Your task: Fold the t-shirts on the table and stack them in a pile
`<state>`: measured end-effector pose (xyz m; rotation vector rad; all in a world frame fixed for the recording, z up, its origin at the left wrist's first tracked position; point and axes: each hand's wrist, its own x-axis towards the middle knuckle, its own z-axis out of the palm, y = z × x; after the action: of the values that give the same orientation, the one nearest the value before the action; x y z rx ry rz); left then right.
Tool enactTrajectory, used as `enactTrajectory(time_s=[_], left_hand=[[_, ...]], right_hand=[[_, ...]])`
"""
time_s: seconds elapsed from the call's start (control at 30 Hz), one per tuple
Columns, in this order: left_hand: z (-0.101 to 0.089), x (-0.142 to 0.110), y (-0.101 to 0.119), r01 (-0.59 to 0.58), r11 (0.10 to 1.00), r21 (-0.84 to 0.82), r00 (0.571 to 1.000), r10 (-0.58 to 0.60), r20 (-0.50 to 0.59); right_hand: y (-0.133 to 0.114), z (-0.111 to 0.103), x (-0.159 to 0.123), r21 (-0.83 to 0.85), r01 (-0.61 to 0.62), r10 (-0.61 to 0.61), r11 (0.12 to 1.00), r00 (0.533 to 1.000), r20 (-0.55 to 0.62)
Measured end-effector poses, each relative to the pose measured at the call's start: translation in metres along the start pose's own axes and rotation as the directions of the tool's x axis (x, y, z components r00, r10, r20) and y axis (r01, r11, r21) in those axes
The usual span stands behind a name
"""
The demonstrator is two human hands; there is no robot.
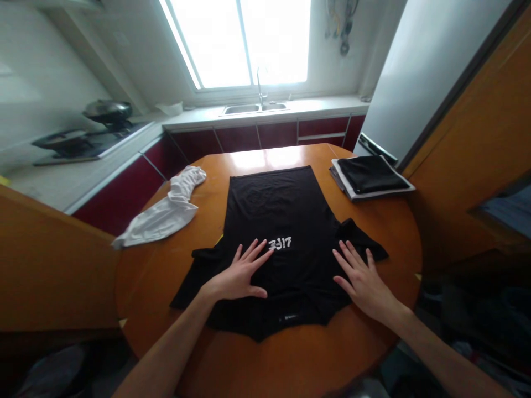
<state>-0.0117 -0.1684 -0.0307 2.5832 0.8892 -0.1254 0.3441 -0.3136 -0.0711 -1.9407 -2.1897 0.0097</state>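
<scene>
A black T-shirt (282, 210) lies spread on the round wooden table (240, 365), its hem toward the window and its collar toward me. White lettering on its chest appears upside down from here. My left hand (243, 273) rests on the shirt just left of the lettering, fingers spread and palm down. On the shirt's right side, near the sleeve, my right hand (363, 279) lies palm down with its fingers apart. Neither hand grips the cloth. Both sleeves stick out sideways, the right one somewhat bunched.
At the table's left edge lies a crumpled white garment (170, 210). A stack of folded clothes (369, 177), black on top, sits at the far right. Beyond the table are a counter with a sink (253, 109), a stove (95, 143) with pans, and a fridge (431, 66).
</scene>
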Motion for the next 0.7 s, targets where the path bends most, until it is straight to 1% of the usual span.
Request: enactTrajectory(time_s=[0.07,0.17,0.27,0.37,0.47,0.53,0.63,0.7], left_hand=[[-0.002,0.0,-0.001,0.006,0.999,-0.051,0.999,-0.008,-0.035],[-0.005,0.002,-0.003,0.021,0.992,-0.127,0.988,-0.04,-0.151],[-0.006,0.005,-0.007,0.038,0.984,-0.176,0.957,-0.087,-0.278],[-0.001,0.007,-0.012,0.082,0.981,-0.176,0.916,-0.144,-0.376],[0.004,0.009,-0.014,0.128,0.975,-0.181,0.883,-0.195,-0.427],[0.007,0.01,-0.013,0.157,0.969,-0.19,0.873,-0.226,-0.432],[0.007,0.008,-0.012,0.188,0.963,-0.192,0.869,-0.254,-0.425],[0.001,0.005,-0.014,0.204,0.959,-0.195,0.863,-0.271,-0.426]], right_hand=[[-0.008,-0.008,0.011,0.018,0.003,-0.002,1.0,1.0,-0.018],[-0.027,-0.024,0.036,0.065,0.058,-0.056,0.996,0.998,-0.039],[-0.054,-0.038,0.066,0.132,0.179,-0.172,0.975,0.983,-0.06],[-0.083,-0.044,0.092,0.211,0.274,-0.267,0.938,0.962,-0.061],[-0.106,-0.038,0.109,0.283,0.31,-0.309,0.908,0.95,-0.05],[-0.114,-0.028,0.112,0.325,0.306,-0.31,0.895,0.95,-0.041],[-0.115,-0.012,0.109,0.359,0.281,-0.302,0.89,0.953,0.001],[-0.11,-0.004,0.106,0.364,0.257,-0.29,0.895,0.956,0.036]])
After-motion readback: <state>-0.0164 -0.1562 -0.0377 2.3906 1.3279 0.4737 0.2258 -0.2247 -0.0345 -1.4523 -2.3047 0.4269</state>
